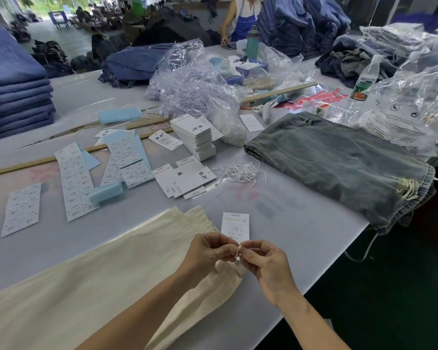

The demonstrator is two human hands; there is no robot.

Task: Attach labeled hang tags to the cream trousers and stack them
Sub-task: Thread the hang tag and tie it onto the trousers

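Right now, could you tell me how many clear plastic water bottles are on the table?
2. One water bottle stands upright at the far right, beside the plastic bags; the other bottle lies on its side just behind the grey-green trousers. More could be hidden under the bags.

Pale table (301, 223) — cream trousers (99, 281), grey jeans (339, 162), tag stack (195, 140), label sheets (74, 183).

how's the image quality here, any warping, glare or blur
Head view: wide-angle warping bends the table edge and the wooden ruler; even, soft light with faint shadows; glare on the plastic bags; both hands and the hang tag are sharp, the far background softer and bright at the doorway.
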